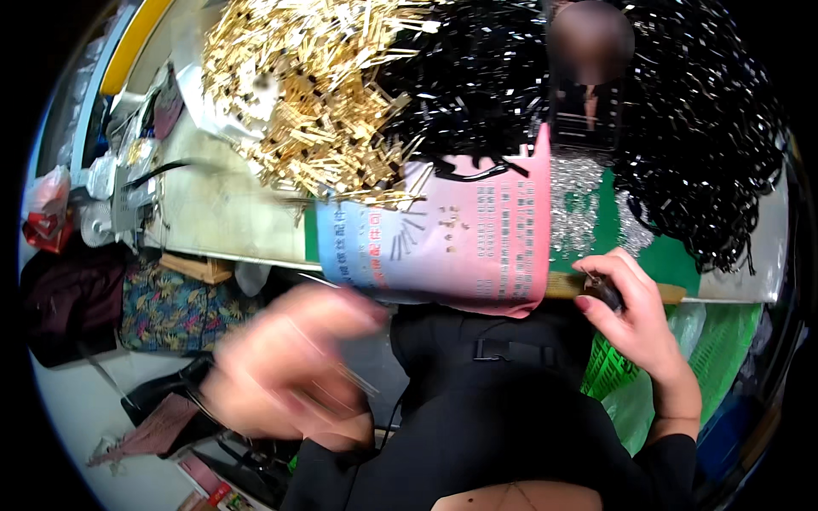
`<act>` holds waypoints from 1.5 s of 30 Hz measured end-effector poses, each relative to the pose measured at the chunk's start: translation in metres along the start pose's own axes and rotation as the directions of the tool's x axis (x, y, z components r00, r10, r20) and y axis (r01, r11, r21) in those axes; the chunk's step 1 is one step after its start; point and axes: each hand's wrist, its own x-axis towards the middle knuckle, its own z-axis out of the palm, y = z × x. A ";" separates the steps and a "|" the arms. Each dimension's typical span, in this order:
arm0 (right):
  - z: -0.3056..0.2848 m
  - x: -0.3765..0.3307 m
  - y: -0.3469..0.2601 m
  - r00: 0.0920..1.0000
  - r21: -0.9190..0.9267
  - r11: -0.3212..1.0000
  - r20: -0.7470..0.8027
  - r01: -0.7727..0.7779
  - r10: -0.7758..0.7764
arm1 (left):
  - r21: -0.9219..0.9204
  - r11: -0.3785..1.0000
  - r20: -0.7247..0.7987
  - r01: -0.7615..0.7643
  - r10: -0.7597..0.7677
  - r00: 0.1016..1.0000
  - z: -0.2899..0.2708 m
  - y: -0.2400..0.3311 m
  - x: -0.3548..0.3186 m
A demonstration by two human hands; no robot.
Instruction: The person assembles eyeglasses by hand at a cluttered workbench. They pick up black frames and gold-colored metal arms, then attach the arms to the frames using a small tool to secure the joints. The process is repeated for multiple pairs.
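Note:
My right hand (635, 319) is at the table's front edge on the right, fingers closed around a small dark object (605, 292). My left hand (294, 370) is blurred with motion below the table edge on the left, and thin pin-like pieces (354, 379) seem to stick out of it. A pink and blue printed sheet (443, 243) hangs over the table edge between the hands, with a few small dark pins on it. Behind it lie a heap of gold metal clips (315, 94) and a heap of black clips (682, 128).
A patch of small silver parts (575, 204) lies on a green mat (665, 255). A green mesh bag (716, 341) hangs at right. Cluttered bags and tools (102, 196) stand at the left edge; patterned fabric (175, 311) sits under the table.

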 end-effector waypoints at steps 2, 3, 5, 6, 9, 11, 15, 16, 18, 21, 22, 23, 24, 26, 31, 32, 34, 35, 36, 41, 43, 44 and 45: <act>0.005 -0.004 0.008 0.999 0.005 1.000 -0.046 0.000 0.000 | 0.476 0.794 -0.222 0.379 -0.308 0.925 -0.047 -0.035 0.029; 0.005 -0.008 0.015 0.997 0.018 0.999 -0.054 0.050 -0.049 | 0.619 0.626 -0.190 0.475 -0.467 0.863 -0.065 -0.063 0.040; 0.006 -0.014 0.022 0.992 0.012 0.997 -0.096 0.078 -0.077 | 0.875 0.249 -0.157 0.416 -0.665 0.730 -0.094 -0.123 0.050; 0.005 -0.017 0.025 0.992 -0.005 0.998 -0.106 0.064 -0.064 | 0.946 0.175 -0.050 0.273 -0.752 0.657 -0.104 -0.149 0.055; -0.014 -0.037 0.027 0.992 -0.065 0.998 -0.123 -0.025 0.017 | 0.961 0.084 -0.162 0.264 -0.603 0.781 -0.102 -0.166 0.050; -0.032 -0.046 0.031 0.938 -0.246 0.961 -0.345 -0.127 0.035 | 0.976 0.176 -0.065 0.125 -0.315 0.947 -0.067 -0.142 0.048; -0.061 -0.049 0.044 0.857 -0.502 0.781 -0.509 -0.373 0.082 | 0.500 0.864 0.296 -0.062 -0.103 0.950 0.057 -0.070 0.037; -0.062 -0.045 0.048 0.885 -0.599 0.761 -0.460 -0.251 -0.070 | 0.484 0.866 0.421 -0.126 -0.104 0.901 0.085 -0.055 0.034; -0.058 -0.033 0.055 0.908 -0.719 0.687 -0.353 -0.108 -0.227 | 0.406 0.904 0.512 -0.132 -0.105 0.853 0.129 -0.033 0.028; -0.053 -0.015 0.061 0.933 -0.835 0.547 -0.245 -0.066 -0.262 | 0.398 0.902 0.491 -0.166 -0.056 0.869 0.157 -0.011 0.017; -0.052 -0.010 0.062 0.927 -0.850 0.526 -0.211 -0.018 -0.311 | 0.359 0.923 0.482 -0.138 -0.057 0.874 0.158 -0.005 0.013; -0.053 -0.008 0.061 0.934 -0.848 0.529 -0.187 0.002 -0.304 | 0.360 0.914 0.473 -0.189 -0.004 0.881 0.156 0.000 0.007; -0.054 -0.006 0.061 0.942 -0.843 0.537 -0.189 -0.011 -0.277 | 0.308 0.931 0.470 -0.198 0.032 0.882 0.155 0.004 0.001; -0.057 -0.004 0.059 0.967 -0.838 0.546 -0.142 -0.005 -0.210 | 0.175 0.974 0.508 -0.142 0.034 0.861 0.150 0.011 -0.014; -0.062 0.001 0.060 0.958 -0.800 0.597 -0.126 0.056 -0.257 | 0.313 0.948 0.455 -0.060 -0.095 0.885 0.117 0.004 -0.038; -0.062 0.003 0.060 0.949 -0.800 0.596 -0.133 0.067 -0.285 | 0.385 0.923 0.419 -0.008 -0.167 0.892 0.107 -0.002 -0.037; -0.062 0.005 0.061 0.953 -0.816 0.576 -0.136 0.048 -0.271 | 0.474 0.880 0.327 0.010 -0.187 0.926 0.083 -0.014 -0.030; -0.062 0.006 0.060 0.955 -0.824 0.564 -0.124 0.053 -0.271 | 0.521 0.854 0.312 -0.008 -0.181 0.933 0.072 -0.020 -0.024; -0.063 0.007 0.060 0.952 -0.830 0.555 -0.123 0.056 -0.280 | 0.591 0.807 0.287 -0.003 -0.206 0.935 0.062 -0.026 -0.017; -0.072 0.009 0.054 0.977 -0.797 0.596 -0.039 0.096 -0.209 | 0.654 0.755 0.241 0.031 -0.246 0.939 0.045 -0.052 0.010; -0.076 0.009 0.055 0.983 -0.776 0.622 -0.012 0.106 -0.183 | 0.709 0.705 0.336 -0.029 -0.301 0.893 0.054 -0.060 0.013; -0.078 0.009 0.057 0.990 -0.761 0.642 0.002 0.093 -0.142 | 0.689 0.721 0.398 -0.067 -0.300 0.867 0.062 -0.065 0.014; -0.079 0.009 0.060 0.986 -0.763 0.637 -0.001 0.107 -0.167 | 0.666 0.737 0.435 -0.114 -0.259 0.862 0.066 -0.069 0.014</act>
